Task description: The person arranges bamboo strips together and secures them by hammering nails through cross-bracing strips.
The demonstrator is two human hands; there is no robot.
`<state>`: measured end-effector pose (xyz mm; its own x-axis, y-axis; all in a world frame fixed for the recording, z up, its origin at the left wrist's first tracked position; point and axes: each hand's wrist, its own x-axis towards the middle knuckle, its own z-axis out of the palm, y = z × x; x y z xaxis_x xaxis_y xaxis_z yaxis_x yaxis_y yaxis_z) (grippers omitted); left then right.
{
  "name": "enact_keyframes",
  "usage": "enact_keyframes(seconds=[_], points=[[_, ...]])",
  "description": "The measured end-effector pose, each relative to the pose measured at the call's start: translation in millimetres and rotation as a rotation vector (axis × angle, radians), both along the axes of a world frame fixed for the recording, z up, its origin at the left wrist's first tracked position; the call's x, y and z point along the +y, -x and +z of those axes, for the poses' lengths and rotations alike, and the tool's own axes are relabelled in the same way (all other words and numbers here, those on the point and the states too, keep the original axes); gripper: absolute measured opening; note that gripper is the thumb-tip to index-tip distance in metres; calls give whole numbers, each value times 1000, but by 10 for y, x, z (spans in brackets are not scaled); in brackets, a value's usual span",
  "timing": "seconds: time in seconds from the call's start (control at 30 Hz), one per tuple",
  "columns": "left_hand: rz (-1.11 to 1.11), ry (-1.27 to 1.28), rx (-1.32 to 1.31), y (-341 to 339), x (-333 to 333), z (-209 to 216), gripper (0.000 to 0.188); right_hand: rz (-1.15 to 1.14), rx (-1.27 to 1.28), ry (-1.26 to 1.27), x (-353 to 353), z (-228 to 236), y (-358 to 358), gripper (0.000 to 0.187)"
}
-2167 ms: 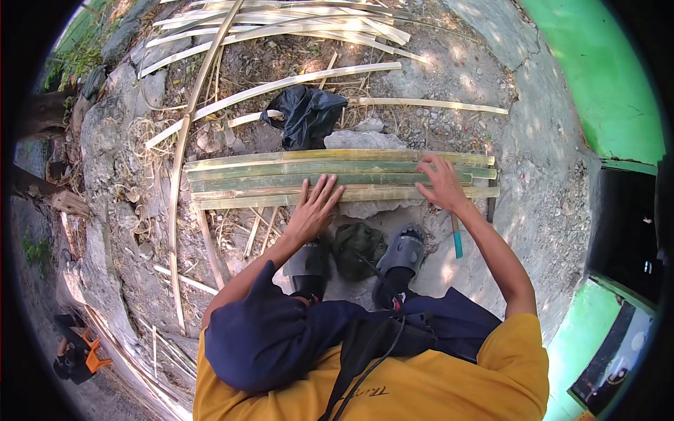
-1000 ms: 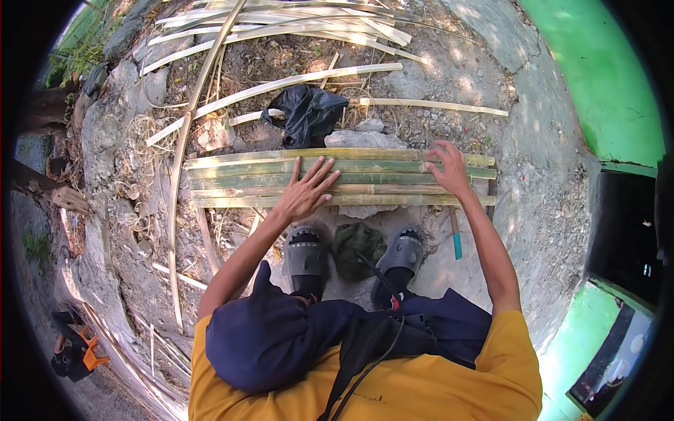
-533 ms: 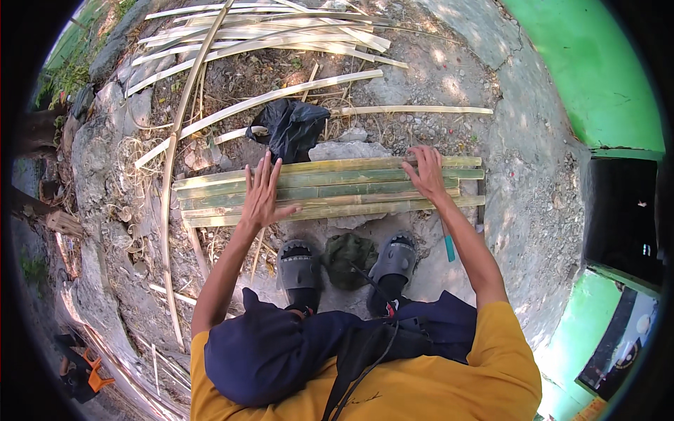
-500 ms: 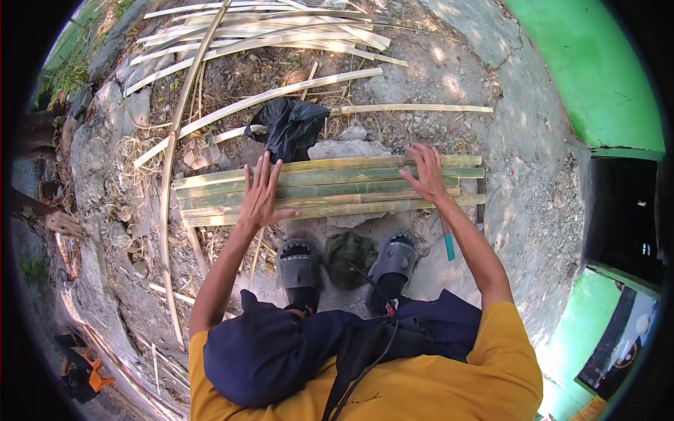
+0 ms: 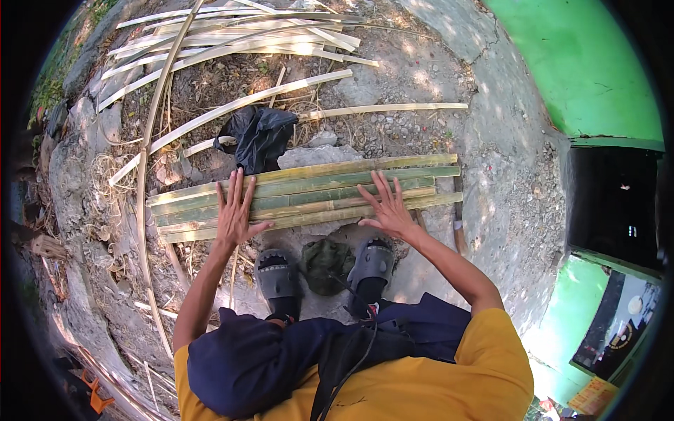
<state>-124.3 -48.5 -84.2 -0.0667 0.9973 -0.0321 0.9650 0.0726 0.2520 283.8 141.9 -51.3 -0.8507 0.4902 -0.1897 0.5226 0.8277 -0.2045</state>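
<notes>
1. Laid side by side across the ground, just beyond the feet: a row of long, flat, green-and-yellow bamboo strips (image 5: 316,185), running left to right with uneven right ends, one strip stopping short of its neighbours.
2. Spread open over the left part of the row, palm down: the left hand (image 5: 236,219), with fingers pointing away from the body, thumb stretched to the right, gripping nothing.
3. Also open, palm down, over the right part of the row: the right hand (image 5: 392,210), with fingers fanned apart and closed on nothing. Cannot tell how firmly either hand presses.
4. Set close along the far edge of the row: a crumpled black plastic bag (image 5: 257,137) and, to its right, a flat pale-grey stone (image 5: 319,156).
5. Scattered farther off on the ground: a pile of long, cream-coloured split strips (image 5: 232,36).
6. Planted on the near side: dark-grey rubber sandals (image 5: 372,262), with a bunched dark-green cloth bundle (image 5: 327,267) between.
7. Standing off to the right, well apart from the strips: a bright-green painted wall (image 5: 586,67).
</notes>
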Motion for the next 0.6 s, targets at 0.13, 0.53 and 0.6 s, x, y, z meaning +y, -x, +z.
enact_keyframes(seconds=[0.13,0.53,0.6], points=[[5,-1,-29,-78,18,-6,116,-50,-62,-102,170,-107,-106,104],[97,-154,-175,56,123,-19,73,-35,15,-44,75,-3,-12,106],[108,-201,-202,28,144,-25,71,103,-147,-181,134,12,-73,105]])
